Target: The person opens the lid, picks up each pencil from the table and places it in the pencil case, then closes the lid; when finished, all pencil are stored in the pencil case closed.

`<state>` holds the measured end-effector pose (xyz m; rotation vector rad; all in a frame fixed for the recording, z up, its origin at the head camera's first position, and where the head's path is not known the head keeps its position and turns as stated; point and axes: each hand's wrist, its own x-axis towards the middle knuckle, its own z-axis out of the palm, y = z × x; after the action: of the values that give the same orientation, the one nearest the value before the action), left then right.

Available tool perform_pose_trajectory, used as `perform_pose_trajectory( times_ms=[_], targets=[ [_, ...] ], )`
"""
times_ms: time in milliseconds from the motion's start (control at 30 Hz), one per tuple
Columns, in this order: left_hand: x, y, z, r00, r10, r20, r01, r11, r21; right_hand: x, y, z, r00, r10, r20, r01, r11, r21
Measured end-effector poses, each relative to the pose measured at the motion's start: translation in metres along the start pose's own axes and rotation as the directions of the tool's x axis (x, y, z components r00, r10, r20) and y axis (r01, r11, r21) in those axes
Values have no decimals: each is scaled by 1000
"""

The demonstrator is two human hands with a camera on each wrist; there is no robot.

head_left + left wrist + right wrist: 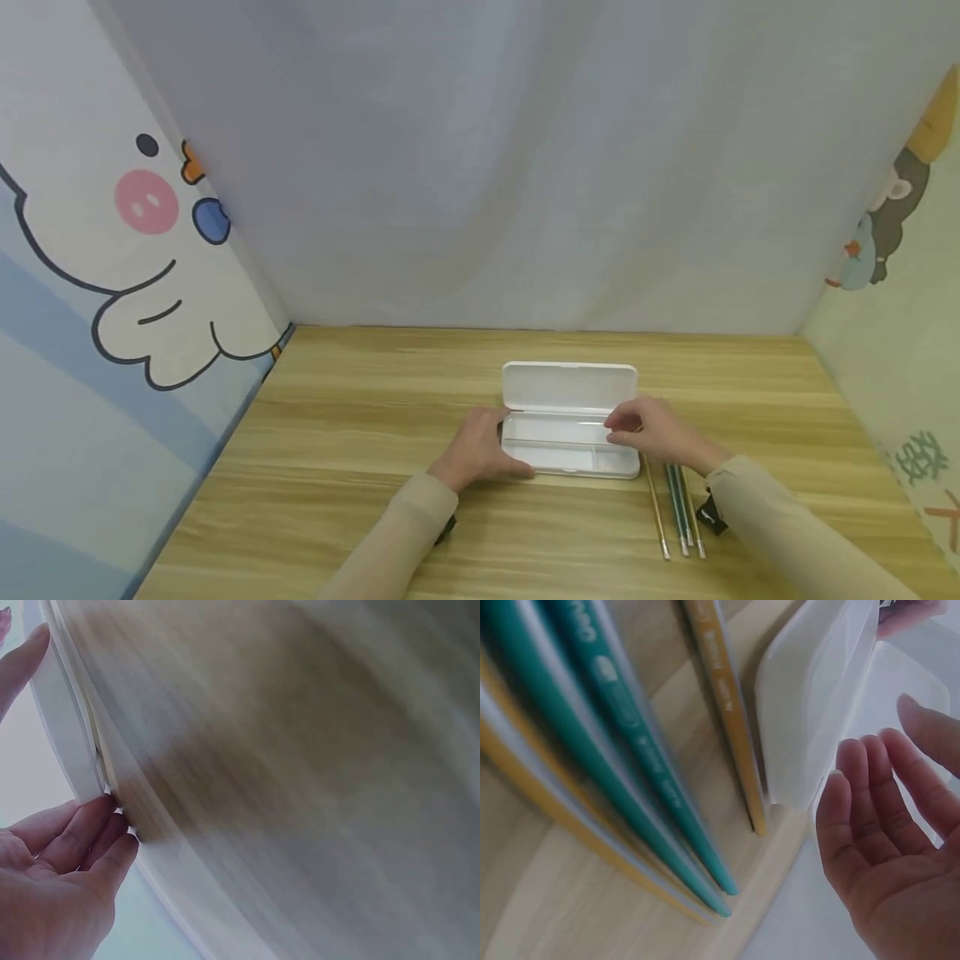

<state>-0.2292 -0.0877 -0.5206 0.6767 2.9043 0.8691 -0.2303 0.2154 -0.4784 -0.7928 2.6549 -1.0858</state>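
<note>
A white pencil case lies on the table with its lid raised at the back. A divider splits its inside into compartments, with no pencils in them. My left hand holds the case's left end, thumb along the front edge and fingers round the back corner. In the left wrist view, thumb and fingertips rest on opposite sides of it. Over the case's right end is my right hand, its fingers loosely bent and holding nothing. Beside that end lie green pencils and yellow pencils.
The pencils lie lengthwise toward me, erasers at the near end, partly under my right forearm. A small black object shows beside my right wrist. The wood-grain table meets a grey curtain behind and printed panels on both sides.
</note>
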Motion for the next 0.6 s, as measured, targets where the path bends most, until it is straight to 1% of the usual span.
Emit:
perform_pose_trajectory(
  times_ms=[100, 233, 333, 467, 600],
  targets=[
    [-1, 0, 1, 1000, -11, 4, 11, 1000, -11, -6, 3, 0, 1000, -7, -18, 7, 1000, 12],
    [0, -1, 1, 1000, -10, 1, 10, 1000, -20, -13, 6, -1, 999, -28, -46, 29, 999, 25],
    [0, -1, 1, 1000, -15, 2, 15, 1000, -14, -18, 8, -3, 997, -41, -59, 44, 998, 35],
    [0, -1, 1, 1000, -10, -1, 10, 1000, -8, -27, 9, -7, 997, -21, -80, 24, 999, 44],
    [0, -2, 2, 1000, 1, -9, -1, 1000, -7, -36, 13, -10, 995, 15, -100, -12, 999, 35]
  ],
)
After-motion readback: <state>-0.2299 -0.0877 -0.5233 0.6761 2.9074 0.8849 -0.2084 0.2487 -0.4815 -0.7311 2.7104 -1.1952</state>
